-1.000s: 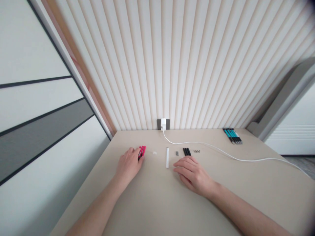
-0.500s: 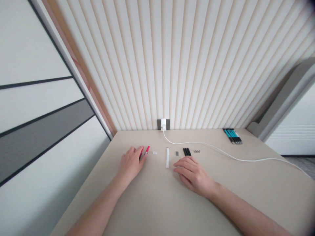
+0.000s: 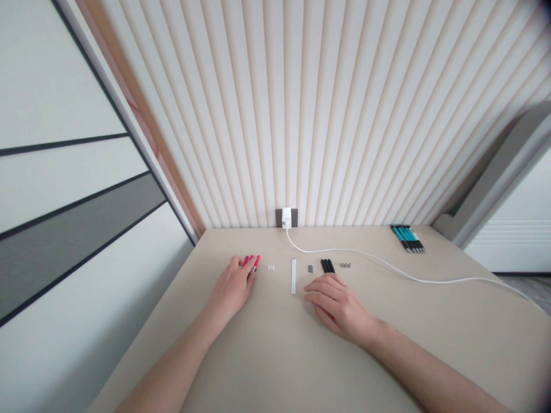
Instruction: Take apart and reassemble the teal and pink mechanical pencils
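My left hand point(image 3: 233, 285) lies on the beige table point(image 3: 275, 355) with its fingertips on several pink pen barrels point(image 3: 253, 262), which poke out beyond the fingers. My right hand point(image 3: 338, 304) rests palm down on the table, fingers loosely together, holding nothing. Just ahead of it lie three black pen barrels point(image 3: 327, 265), a small dark piece point(image 3: 310, 268) and small grey bits point(image 3: 344, 265). Between the hands a white refill tube point(image 3: 293, 276) lies lengthwise, with tiny white parts point(image 3: 271, 267) to its left.
A white charger point(image 3: 286, 217) sits in a wall socket at the table's back edge; its cable point(image 3: 408, 277) runs right across the table. A bundle of teal and black pens point(image 3: 407, 237) lies at the back right. A ribbed wall rises behind.
My left hand has shifted slightly forward and right over the pink barrels, which have been spread and nudged under its fingertips. My right hand has stayed put.
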Demonstrator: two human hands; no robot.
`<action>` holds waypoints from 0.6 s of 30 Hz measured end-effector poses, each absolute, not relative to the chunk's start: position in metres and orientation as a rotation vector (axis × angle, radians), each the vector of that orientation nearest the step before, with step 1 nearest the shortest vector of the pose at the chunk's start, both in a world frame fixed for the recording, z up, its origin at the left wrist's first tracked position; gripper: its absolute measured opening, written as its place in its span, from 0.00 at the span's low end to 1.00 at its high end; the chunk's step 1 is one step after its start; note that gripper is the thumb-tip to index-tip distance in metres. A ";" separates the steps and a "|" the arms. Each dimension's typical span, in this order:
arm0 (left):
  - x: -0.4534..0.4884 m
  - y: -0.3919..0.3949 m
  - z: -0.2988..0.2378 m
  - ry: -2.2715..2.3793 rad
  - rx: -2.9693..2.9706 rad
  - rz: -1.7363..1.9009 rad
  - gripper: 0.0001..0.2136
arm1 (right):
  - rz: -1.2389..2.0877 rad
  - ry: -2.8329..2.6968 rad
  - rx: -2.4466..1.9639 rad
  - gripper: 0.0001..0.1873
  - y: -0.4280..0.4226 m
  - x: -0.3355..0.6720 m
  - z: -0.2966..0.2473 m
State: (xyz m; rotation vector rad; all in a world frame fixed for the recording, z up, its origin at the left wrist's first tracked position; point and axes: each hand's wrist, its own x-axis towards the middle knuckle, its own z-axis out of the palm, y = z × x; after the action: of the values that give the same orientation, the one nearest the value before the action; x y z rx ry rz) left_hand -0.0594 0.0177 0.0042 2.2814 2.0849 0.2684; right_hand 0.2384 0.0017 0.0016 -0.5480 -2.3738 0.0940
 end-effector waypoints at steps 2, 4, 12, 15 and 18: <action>-0.058 0.017 0.005 2.098 2.275 0.252 0.20 | 0.093 -2.372 -0.547 0.13 0.002 0.238 0.001; -0.058 0.016 0.005 2.101 2.282 0.238 0.20 | 0.091 -2.371 -0.548 0.13 0.002 0.238 0.001; -0.060 0.015 0.010 2.091 2.325 0.245 0.17 | 0.098 -2.376 -0.556 0.13 0.001 0.239 0.000; -0.060 0.015 0.013 2.139 2.310 0.242 0.17 | 0.091 -2.372 -0.555 0.13 0.001 0.240 0.000; -0.060 0.017 0.014 2.201 2.300 0.234 0.18 | 0.084 -2.369 -0.555 0.13 0.001 0.239 0.001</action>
State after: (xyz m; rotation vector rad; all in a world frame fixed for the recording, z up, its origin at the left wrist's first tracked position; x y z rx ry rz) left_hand -0.0600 0.0165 0.0138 2.3004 2.2010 0.2339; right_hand 0.2393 0.0011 0.0007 -0.5546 -2.3689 0.0840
